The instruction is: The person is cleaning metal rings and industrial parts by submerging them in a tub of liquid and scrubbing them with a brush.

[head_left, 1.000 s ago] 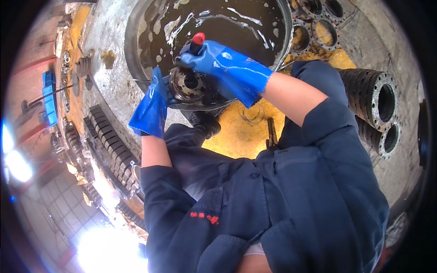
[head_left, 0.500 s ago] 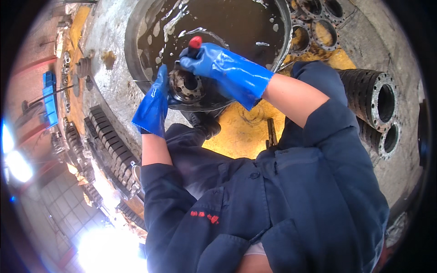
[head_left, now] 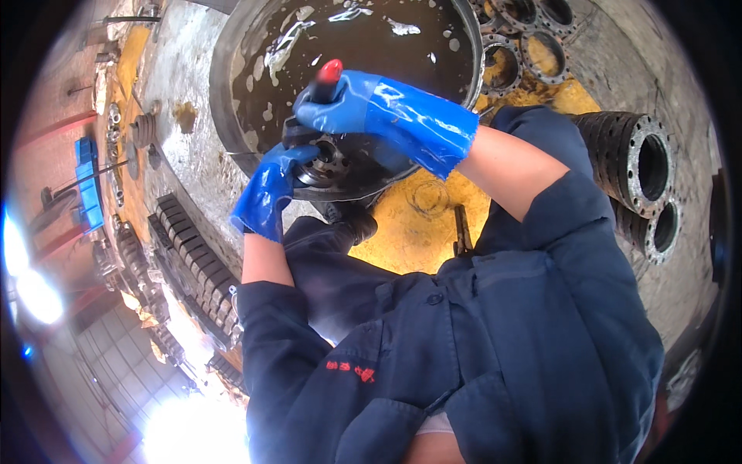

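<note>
My left hand (head_left: 272, 188), in a blue rubber glove, is closed on the edge of a round metal flange (head_left: 331, 172) with bolt holes and a central opening. The flange is wet and tilted at the near side of a large round tub (head_left: 222, 93). My right hand (head_left: 340, 107), gloved the same way, grips the handle of a tool (head_left: 331, 72), black with a red end. This handle sticks up above my fist. A dark part of the tool shows below it, beside the flange; its working end is too hidden to name.
Murky brown liquid (head_left: 371, 62) with foam patches fills the tub. Stacked flanged rings (head_left: 651, 166) lie at the right, and more rings (head_left: 545, 58) at the upper right. A row of dark ribbed parts (head_left: 193, 259) lies left, near a blue bin (head_left: 88, 185). My boot (head_left: 357, 224) is below the tub.
My left hand has moved from the flange's side to curl its fingers over the rim, and the flange has tilted. My right hand has shifted slightly left, still holding the tool.
</note>
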`<state>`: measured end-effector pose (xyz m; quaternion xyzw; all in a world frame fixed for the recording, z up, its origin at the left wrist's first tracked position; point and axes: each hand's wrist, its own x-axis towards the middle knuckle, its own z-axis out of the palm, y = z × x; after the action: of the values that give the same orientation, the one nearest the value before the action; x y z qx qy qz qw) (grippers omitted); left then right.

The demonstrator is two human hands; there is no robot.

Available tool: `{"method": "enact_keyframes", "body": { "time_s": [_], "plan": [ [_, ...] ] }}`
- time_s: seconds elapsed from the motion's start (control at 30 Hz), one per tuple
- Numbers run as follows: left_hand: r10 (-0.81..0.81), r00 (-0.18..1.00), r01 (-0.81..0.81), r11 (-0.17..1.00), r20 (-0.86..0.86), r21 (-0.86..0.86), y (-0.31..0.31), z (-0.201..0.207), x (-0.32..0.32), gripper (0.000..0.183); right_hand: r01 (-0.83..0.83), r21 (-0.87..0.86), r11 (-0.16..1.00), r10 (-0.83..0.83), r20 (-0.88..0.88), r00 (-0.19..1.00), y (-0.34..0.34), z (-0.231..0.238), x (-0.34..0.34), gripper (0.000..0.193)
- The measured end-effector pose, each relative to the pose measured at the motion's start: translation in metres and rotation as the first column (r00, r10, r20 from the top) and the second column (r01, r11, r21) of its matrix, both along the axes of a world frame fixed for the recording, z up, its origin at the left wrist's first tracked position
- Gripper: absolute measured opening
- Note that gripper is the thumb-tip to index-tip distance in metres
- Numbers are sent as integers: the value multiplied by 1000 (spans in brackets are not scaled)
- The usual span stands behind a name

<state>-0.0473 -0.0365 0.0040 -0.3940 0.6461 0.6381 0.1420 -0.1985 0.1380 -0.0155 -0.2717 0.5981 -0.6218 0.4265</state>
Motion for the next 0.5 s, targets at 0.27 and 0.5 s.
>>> {"method": "enact_keyframes", "body": {
  "time_s": [0.27,0.5],
  "plan": [
    [225,963,-225,974,-147,14,13,-1,9,47,201,402,893,-30,-394,919,23,9,-15,39],
    [280,942,-292,956,-186,-38,28,18,12,46,160,358,920,-93,-197,976,10,9,-39,51]
  ]
}}
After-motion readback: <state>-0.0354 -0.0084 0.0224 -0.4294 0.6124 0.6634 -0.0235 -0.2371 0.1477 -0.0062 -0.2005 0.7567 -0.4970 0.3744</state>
